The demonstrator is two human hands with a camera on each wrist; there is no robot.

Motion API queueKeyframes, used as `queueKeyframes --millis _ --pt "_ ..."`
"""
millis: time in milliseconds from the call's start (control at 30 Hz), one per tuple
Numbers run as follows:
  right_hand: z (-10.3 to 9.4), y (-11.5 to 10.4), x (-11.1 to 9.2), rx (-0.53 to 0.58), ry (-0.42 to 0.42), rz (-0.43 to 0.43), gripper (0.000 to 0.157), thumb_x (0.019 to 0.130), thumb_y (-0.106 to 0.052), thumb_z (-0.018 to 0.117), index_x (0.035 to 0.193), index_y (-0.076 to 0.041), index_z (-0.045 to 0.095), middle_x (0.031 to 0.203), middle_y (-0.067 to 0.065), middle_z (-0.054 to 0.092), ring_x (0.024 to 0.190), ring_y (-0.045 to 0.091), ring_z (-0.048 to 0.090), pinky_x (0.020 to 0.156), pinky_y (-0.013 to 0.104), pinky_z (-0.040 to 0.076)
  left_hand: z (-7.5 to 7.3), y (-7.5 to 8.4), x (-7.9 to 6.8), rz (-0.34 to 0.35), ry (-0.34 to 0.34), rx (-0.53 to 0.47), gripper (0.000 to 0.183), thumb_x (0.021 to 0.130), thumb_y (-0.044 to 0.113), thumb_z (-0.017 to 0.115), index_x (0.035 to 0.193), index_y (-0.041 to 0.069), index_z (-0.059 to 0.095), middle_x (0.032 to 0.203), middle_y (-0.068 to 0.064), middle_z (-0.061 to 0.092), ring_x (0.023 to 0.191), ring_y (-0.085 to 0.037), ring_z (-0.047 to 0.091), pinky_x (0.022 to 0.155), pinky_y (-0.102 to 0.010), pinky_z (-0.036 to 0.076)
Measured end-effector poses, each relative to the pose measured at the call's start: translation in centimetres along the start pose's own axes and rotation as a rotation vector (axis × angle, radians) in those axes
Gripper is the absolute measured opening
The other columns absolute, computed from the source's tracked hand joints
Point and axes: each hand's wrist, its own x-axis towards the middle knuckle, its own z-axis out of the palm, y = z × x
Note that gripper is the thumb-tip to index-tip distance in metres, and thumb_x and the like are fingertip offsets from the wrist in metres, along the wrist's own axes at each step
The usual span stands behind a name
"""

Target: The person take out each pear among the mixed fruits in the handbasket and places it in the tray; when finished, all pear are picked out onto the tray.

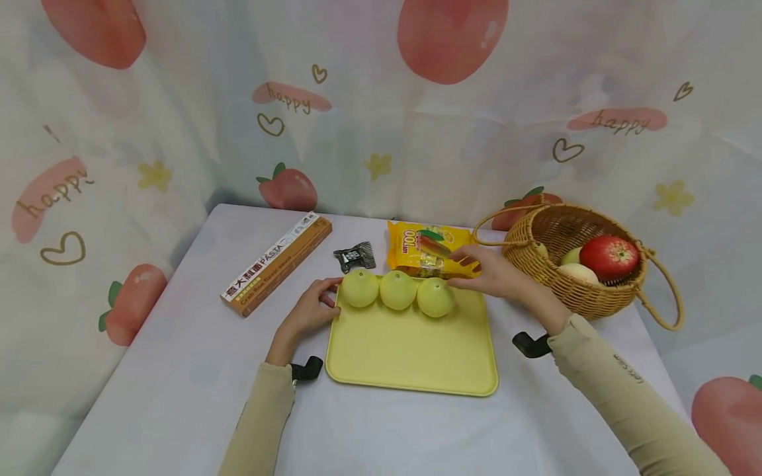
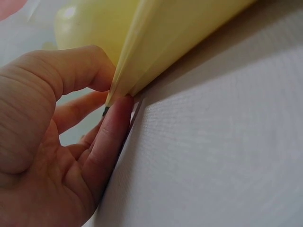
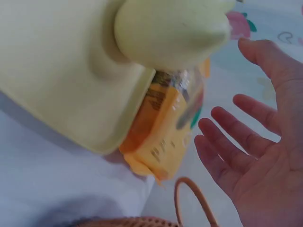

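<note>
A yellow rectangular tray point(image 1: 411, 354) lies on the table with three round yellow-green fruits in a row along its far edge: a left fruit point(image 1: 360, 289), a middle fruit point(image 1: 397, 290) and a right fruit point(image 1: 435, 299). At the tray's far left corner, my left hand point(image 1: 306, 309) pinches the rim; in the left wrist view its thumb and fingers point(image 2: 112, 137) meet that edge. My right hand point(image 1: 491, 272) is beside the right fruit, fingers spread and holding nothing. The right wrist view shows a gap between this hand point(image 3: 258, 146) and the fruit point(image 3: 170, 30).
Behind the tray lie a yellow snack bag point(image 1: 411, 248) and a small black wrapped packet point(image 1: 355, 256). A pasta box point(image 1: 276, 264) lies at the left. On the right, a wicker basket point(image 1: 536, 281) holds a red fruit point(image 1: 608, 258) and several paler ones. A printed curtain point(image 1: 357, 119) hangs behind.
</note>
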Motion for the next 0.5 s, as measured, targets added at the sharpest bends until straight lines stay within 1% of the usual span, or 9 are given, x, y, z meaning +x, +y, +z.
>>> queueKeyframes --millis 67,167,367,433,500 --pt "-0.9 0.2 0.0 -0.014 0.013 0.001 0.050 0.085 -0.023 0.078 0.122 0.004 0.060 0.120 0.023 0.061 0.108 0.040 0.060 0.089 0.055 0.048 0.0 -0.1 0.0 -0.012 -0.001 0.007 0.068 0.077 0.000 0.070 0.142 0.007 0.051 0.120 -0.015 0.054 0.087 -0.020 0.058 0.079 -0.033 0.047" --pt "-2.5 0.6 -0.1 -0.026 0.031 0.022 0.048 0.086 -0.022 0.077 0.122 0.003 0.060 0.120 0.021 0.062 0.109 0.039 0.060 0.088 0.055 0.049 -0.1 -0.2 0.0 -0.024 -0.003 0.011 0.068 0.078 0.001 0.069 0.143 0.008 0.051 0.120 -0.014 0.053 0.088 -0.020 0.058 0.079 -0.034 0.047" --pt "-6.1 0.8 -1.0 -0.020 0.088 0.101 0.043 0.090 -0.025 0.072 0.123 -0.001 0.059 0.119 0.019 0.062 0.109 0.036 0.060 0.089 0.051 0.051 -0.1 -0.1 0.2 -0.012 -0.001 0.001 0.068 0.078 0.001 0.069 0.143 0.008 0.051 0.120 -0.014 0.054 0.088 -0.021 0.058 0.079 -0.034 0.047" --pt "-7.1 1.0 -1.3 -0.026 0.108 0.126 0.040 0.092 -0.028 0.070 0.123 -0.003 0.060 0.118 0.017 0.063 0.108 0.034 0.061 0.088 0.045 0.052 0.0 -0.2 0.3 -0.013 -0.005 0.001 0.068 0.077 0.000 0.069 0.142 0.007 0.051 0.120 -0.015 0.054 0.088 -0.021 0.058 0.079 -0.033 0.047" --pt "-8.1 1.2 -1.6 -0.029 0.127 0.154 0.038 0.093 -0.029 0.068 0.122 -0.006 0.063 0.118 0.014 0.064 0.105 0.032 0.062 0.085 0.035 0.052 0.0 -0.4 0.4 -0.014 -0.011 0.006 0.068 0.078 0.000 0.069 0.142 0.008 0.051 0.120 -0.014 0.054 0.088 -0.020 0.058 0.078 -0.032 0.046"
